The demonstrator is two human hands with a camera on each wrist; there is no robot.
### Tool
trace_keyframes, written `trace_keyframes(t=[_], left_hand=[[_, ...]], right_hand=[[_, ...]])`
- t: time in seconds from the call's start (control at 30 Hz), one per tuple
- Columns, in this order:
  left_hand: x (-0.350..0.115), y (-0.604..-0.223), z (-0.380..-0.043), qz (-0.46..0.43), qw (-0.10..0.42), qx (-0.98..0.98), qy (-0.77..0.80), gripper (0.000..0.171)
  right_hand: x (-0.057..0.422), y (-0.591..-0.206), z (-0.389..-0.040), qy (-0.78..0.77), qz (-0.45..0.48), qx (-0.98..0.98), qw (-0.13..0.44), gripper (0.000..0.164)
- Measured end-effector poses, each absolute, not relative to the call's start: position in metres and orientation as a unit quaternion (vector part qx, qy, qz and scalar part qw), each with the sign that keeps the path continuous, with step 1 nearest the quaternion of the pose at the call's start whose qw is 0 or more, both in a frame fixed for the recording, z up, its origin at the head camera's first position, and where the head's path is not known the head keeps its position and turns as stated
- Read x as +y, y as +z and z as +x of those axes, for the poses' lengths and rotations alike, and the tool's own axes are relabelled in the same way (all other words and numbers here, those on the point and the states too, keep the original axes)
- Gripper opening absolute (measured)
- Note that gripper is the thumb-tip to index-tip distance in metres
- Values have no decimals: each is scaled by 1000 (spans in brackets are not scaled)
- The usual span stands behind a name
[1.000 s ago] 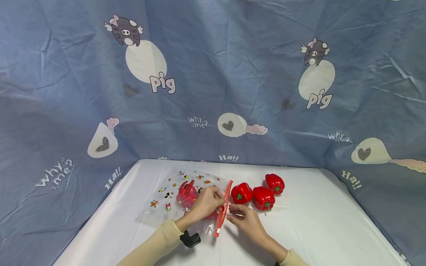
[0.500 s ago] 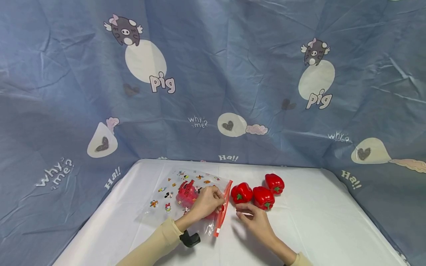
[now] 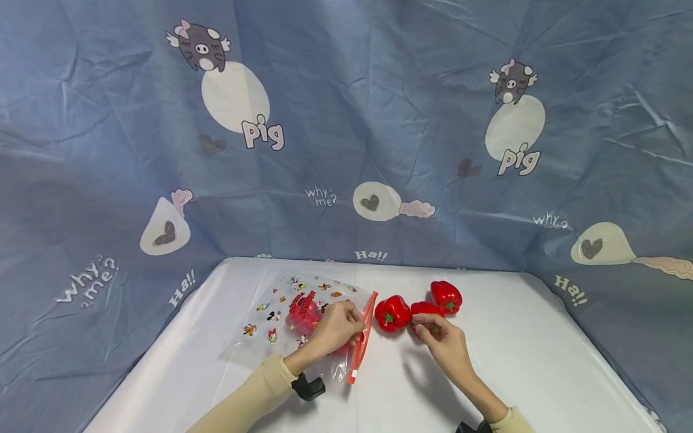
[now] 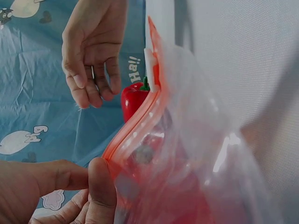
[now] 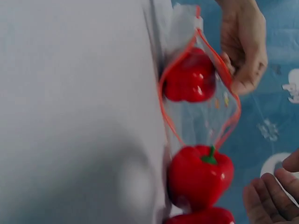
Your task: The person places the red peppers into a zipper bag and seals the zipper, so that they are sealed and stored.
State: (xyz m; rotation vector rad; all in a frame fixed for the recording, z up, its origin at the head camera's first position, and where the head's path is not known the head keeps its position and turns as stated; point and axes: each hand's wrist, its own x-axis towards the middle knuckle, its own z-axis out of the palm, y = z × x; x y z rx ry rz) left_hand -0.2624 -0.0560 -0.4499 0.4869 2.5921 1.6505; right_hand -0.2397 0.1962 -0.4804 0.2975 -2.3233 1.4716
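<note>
My left hand (image 3: 337,329) pinches the red zip edge (image 4: 133,122) of a clear zip bag (image 3: 254,346) printed with cartoon figures. Its mouth gapes in the right wrist view, where a red bell pepper (image 5: 190,77) shows inside. Outside, to the bag's right, lie a near-left bell pepper (image 3: 393,314), a middle one (image 3: 426,308) and a far-right one (image 3: 446,296). Over the middle pepper, partly covering it, my right hand (image 3: 446,347) hovers with fingers spread and holds nothing; in the right wrist view its fingers (image 5: 271,198) are apart from the peppers.
A white cloth-covered table (image 3: 520,361) carries everything. Behind it hangs a blue curtain (image 3: 325,120) with pig prints. Black straps (image 3: 308,388) sit at the wrists.
My right hand has moved away from the bag's mouth, rightward to the middle bell pepper. The left hand keeps its pinch on the zip edge, and the peppers stay put.
</note>
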Motion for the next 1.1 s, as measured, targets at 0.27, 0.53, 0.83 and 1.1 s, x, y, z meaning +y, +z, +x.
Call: trace_keyframes(t=[0.27,0.53,0.83,1.1], left_hand=[[-57,-449,-263,160,11,836,525,6],[-58,-450,-264,158,12,837,523,6],[-57,-452,-263,154,16,835,528,7],[-56,-451,-263,152,17,834,530,7]], right_hand=[[213,-464,-246,494,83,-837,221,18],[218,-440,-244,506,57,-840,187,23],[242,-479,-278,494,40,-849,181,25],[247,-484,-292,479,33,-868,130,33]])
